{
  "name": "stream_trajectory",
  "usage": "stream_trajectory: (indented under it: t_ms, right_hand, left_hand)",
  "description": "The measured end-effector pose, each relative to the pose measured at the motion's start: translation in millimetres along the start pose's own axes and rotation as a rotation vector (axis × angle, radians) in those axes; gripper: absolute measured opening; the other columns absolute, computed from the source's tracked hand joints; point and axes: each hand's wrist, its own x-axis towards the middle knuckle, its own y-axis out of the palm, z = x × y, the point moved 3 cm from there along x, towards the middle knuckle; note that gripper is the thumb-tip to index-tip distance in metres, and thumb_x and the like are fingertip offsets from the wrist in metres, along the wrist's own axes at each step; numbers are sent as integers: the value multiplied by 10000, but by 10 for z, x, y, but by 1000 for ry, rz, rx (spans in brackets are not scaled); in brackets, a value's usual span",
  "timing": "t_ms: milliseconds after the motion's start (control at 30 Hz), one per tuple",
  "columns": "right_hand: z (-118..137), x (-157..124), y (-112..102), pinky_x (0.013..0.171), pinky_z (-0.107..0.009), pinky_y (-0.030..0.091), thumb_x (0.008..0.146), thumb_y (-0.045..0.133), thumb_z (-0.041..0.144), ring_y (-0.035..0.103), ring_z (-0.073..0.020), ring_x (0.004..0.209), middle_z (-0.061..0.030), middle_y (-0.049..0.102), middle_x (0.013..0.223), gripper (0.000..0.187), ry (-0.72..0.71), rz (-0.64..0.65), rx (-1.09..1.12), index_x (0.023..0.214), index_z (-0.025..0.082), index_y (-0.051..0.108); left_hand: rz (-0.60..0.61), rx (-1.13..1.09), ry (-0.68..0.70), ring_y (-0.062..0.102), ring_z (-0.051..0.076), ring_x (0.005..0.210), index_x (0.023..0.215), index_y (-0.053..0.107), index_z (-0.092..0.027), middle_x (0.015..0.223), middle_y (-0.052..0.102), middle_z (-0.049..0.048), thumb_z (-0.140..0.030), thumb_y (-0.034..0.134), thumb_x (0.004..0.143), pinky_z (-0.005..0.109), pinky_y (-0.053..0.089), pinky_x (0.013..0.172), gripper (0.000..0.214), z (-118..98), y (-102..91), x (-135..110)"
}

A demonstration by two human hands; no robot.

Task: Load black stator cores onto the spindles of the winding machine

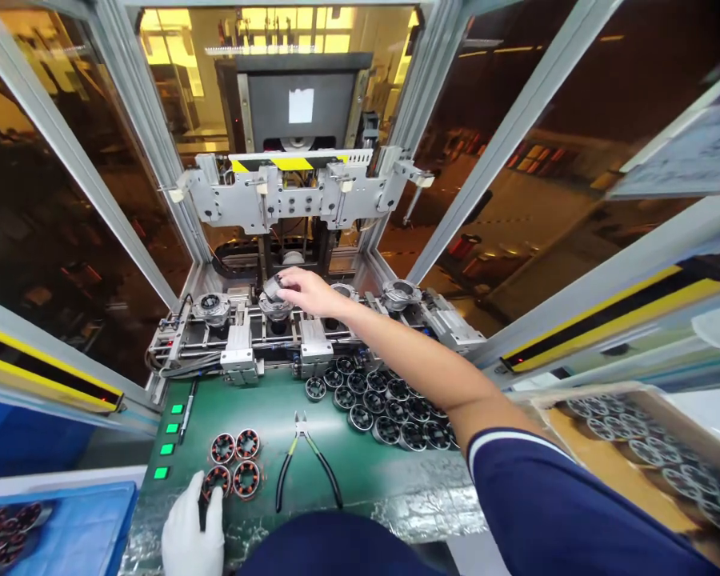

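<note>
My bare right hand [305,291] reaches out to the second round fixture [274,307] of the machine. Its fingers are closed on a grey metal stator core [272,288], tilted at the fixture's top. On the green mat, my gloved left hand [195,528] has its fingers around a stator wound with copper wire [217,482], the nearest left of a small group. Beside it sit other wound stators [247,443]. A pair of cutting pliers [302,436] with black and green handles lies open between my arms.
Many black-lined stator cores [387,430] stand on the mat at right. More fill a cardboard box [552,436] farther right; wound ones lie on a blue tray [105,512] at left. A plate with clamps [294,200] hangs above the fixtures. Metal posts [486,152] flank the machine.
</note>
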Motion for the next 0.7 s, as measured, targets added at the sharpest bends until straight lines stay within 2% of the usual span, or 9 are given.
stream_trajectory:
  t_ms: [100,300,500,700]
  right_hand:
    - [-181,277,-76,1133,-509,376,859,645,108,544,-251,1213,-138,549,1335,27,-32,0,-247,867,84,651]
    - [-301,304,20,1107,-462,430,917,632,118,535,-226,1238,-117,531,1384,73,-139,172,-557,975,86,663]
    - [-251,315,69,1061,-432,469,951,593,142,563,-209,1188,-112,535,1379,95,-144,271,-756,986,88,662]
    - [-253,416,115,989,-402,504,932,630,182,610,-200,1073,-102,627,1215,95,-115,321,-849,951,96,666]
  left_hand:
    - [-16,-31,-96,676,313,1011,1284,565,-169,1163,710,164,-397,473,978,467,530,871,393,-1,-5,37]
    - [1,-67,-95,670,310,1035,1284,577,-187,1176,709,145,-409,482,972,463,519,899,395,42,17,18]
    - [16,-46,-95,662,321,1022,1289,568,-150,1172,696,177,-408,474,979,465,515,896,415,15,-4,62]
    - [23,-68,-86,658,310,996,1282,579,-165,1157,699,163,-435,473,973,440,509,877,423,-40,-58,112]
